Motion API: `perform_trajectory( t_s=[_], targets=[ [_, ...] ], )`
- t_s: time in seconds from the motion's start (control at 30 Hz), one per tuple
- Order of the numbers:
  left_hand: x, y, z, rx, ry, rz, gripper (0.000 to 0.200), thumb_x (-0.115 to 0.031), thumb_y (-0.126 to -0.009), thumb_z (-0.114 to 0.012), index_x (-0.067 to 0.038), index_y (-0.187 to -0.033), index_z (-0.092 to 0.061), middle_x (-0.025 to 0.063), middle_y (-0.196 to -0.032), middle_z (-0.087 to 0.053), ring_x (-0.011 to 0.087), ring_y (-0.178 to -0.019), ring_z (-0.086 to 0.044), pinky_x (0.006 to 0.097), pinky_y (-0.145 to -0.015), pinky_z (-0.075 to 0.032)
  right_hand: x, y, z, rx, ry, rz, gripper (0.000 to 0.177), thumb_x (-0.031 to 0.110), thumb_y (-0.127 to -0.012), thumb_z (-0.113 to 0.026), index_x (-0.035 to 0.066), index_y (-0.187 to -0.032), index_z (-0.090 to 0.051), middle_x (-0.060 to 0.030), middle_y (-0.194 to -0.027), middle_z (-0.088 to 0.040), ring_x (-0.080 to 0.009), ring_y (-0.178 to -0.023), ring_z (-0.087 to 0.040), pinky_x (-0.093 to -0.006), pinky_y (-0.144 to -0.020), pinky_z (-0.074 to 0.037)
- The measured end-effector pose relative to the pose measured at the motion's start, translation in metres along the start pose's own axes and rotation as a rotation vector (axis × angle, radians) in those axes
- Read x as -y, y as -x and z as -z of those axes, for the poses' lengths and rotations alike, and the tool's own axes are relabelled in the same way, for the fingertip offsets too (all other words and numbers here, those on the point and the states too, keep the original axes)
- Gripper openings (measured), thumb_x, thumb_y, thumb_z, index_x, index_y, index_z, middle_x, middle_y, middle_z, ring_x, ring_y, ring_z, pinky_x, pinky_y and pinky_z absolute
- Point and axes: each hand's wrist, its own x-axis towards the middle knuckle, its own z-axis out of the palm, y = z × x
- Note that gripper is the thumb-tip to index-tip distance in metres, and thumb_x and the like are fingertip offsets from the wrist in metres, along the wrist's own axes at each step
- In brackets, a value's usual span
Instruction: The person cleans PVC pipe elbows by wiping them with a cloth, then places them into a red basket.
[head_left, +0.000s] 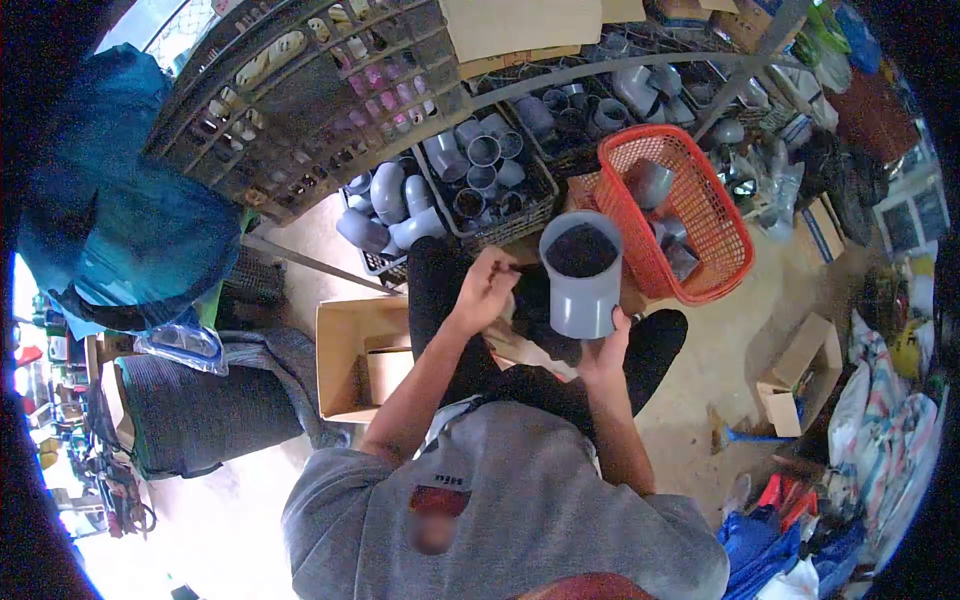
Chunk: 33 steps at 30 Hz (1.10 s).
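A grey plastic pipe fitting [582, 295], wide at its dark open mouth and narrower below, is held up over my lap. My right hand [608, 345] grips it low on its right side. To the left of the fitting, and apart from it, my left hand [487, 290] is closed with the fingers pinched together. Something small and dark shows at its fingertips, too small to name. Beyond my right hand stands an orange plastic basket [735, 240] with a few grey fittings [652, 185] in it.
Black crates [548, 195] of grey pipe fittings stand in front of me, under a tilted crate [300, 90]. An open cardboard box [335, 350] sits by my left leg, near a dark mesh roll [215, 410]. Another carton [815, 370] lies on the right.
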Motion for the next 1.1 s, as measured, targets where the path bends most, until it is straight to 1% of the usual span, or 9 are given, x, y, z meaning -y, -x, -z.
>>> perform_trajectory(
  t_s=[0.1, 0.13, 0.23, 0.43, 0.63, 0.7, 0.77, 0.97, 1.1],
  targets=[
    [-0.008, 0.0, -0.016, -0.061, 0.216, -0.242, 0.042, -0.012, -0.09, -0.07, -0.004, -0.127, -0.052, 0.0104, -0.113, -0.058, 0.0187, -0.099, -0.055, 0.0324, -0.084, -0.048, 0.004, 0.003, -0.012, -0.085, -0.014, -0.053, 0.06, 0.051, -0.092, -0.054, 0.01, -0.136, -0.052, -0.0054, -0.132, -0.059, -0.0254, -0.125, -0.053, -0.044, -0.108, -0.038],
    [-0.018, 0.01, -0.006, 0.2, 0.198, 0.102, 0.075, -0.012, -0.09, -0.071, -0.002, -0.152, -0.03, 0.0118, -0.151, -0.038, 0.0223, -0.141, -0.032, 0.035, -0.118, -0.024, 0.003, 0.003, -0.012, -0.082, -0.015, -0.058, 0.06, 0.051, -0.092, -0.054, 0.01, -0.136, -0.052, -0.0054, -0.132, -0.059, -0.0254, -0.125, -0.053, -0.044, -0.108, -0.038],
    [-0.008, 0.016, -0.01, 0.205, 0.187, 0.007, 0.063, -0.023, -0.088, -0.076, 0.0, -0.138, -0.045, 0.013, -0.13, -0.056, 0.0216, -0.119, -0.055, 0.0355, -0.1, -0.046, 0.001, -0.003, -0.008, -0.026, -0.071, -0.056, 0.059, 0.051, -0.093, -0.051, 0.011, -0.136, -0.053, -0.0056, -0.134, -0.059, -0.0254, -0.126, -0.054, -0.045, -0.109, -0.038],
    [0.027, 0.012, 0.005, 0.207, 0.1, 0.133, 0.048, -0.017, -0.088, -0.075, -0.001, -0.127, -0.053, 0.0113, -0.115, -0.062, 0.0195, -0.109, -0.057, 0.033, -0.093, -0.047, -0.01, -0.011, 0.013, 0.067, -0.096, -0.058, 0.07, 0.055, -0.086, -0.059, 0.01, -0.139, -0.05, -0.0078, -0.137, -0.056, -0.0277, -0.125, -0.054, -0.0469, -0.107, -0.041],
    [-0.078, -0.011, 0.036, -0.731, 0.148, -0.202, 0.048, -0.01, -0.095, -0.066, 0.0, -0.134, -0.041, 0.0106, -0.118, -0.053, 0.0191, -0.101, -0.053, 0.035, -0.09, -0.048, 0.016, -0.005, -0.006, 0.427, -0.094, -0.161, 0.09, 0.049, -0.077, -0.073, 0.007, -0.148, -0.037, -0.0134, -0.138, -0.053, -0.0336, -0.127, -0.053, -0.0533, -0.105, -0.045],
    [-0.108, -0.009, 0.044, -0.675, 0.217, -0.229, 0.046, -0.007, -0.091, -0.068, 0.001, -0.131, -0.046, 0.015, -0.119, -0.057, 0.0255, -0.102, -0.059, 0.0382, -0.092, -0.049, 0.013, -0.012, 0.005, 0.415, -0.015, -0.151, 0.091, 0.046, -0.077, -0.074, 0.006, -0.149, -0.034, -0.0142, -0.138, -0.053, -0.0332, -0.127, -0.054, -0.0516, -0.105, -0.046],
    [-0.118, -0.002, 0.055, -0.061, -0.449, -0.638, 0.043, -0.002, -0.086, -0.067, 0.004, -0.126, -0.052, 0.0221, -0.116, -0.06, 0.0364, -0.104, -0.063, 0.0416, -0.092, -0.049, 0.012, -0.013, 0.005, 0.408, 0.065, -0.141, 0.093, 0.043, -0.077, -0.075, 0.005, -0.151, -0.032, -0.0149, -0.138, -0.052, -0.0327, -0.127, -0.054, -0.0499, -0.105, -0.047],
    [-0.068, 0.043, 0.029, 0.276, 0.249, 0.121, 0.046, -0.009, -0.092, -0.06, 0.008, -0.133, -0.048, 0.0161, -0.123, -0.063, 0.0259, -0.106, -0.064, 0.0388, -0.092, -0.049, 0.043, -0.012, -0.014, 0.303, 0.268, 0.172, 0.074, 0.024, -0.075, -0.077, 0.006, -0.139, -0.047, -0.0131, -0.132, -0.054, -0.0261, -0.119, -0.055, -0.0393, -0.102, -0.045],
    [-0.067, 0.033, 0.015, 0.538, 0.686, -0.049, 0.054, -0.014, -0.092, -0.066, 0.008, -0.137, -0.046, 0.0111, -0.127, -0.061, 0.0192, -0.109, -0.061, 0.0351, -0.093, -0.049, 0.053, -0.015, -0.016, 0.276, 0.305, 0.3, 0.063, 0.019, -0.076, -0.077, 0.007, -0.132, -0.051, -0.0104, -0.127, -0.057, -0.0238, -0.121, -0.052, -0.0371, -0.106, -0.04]
  ],
)
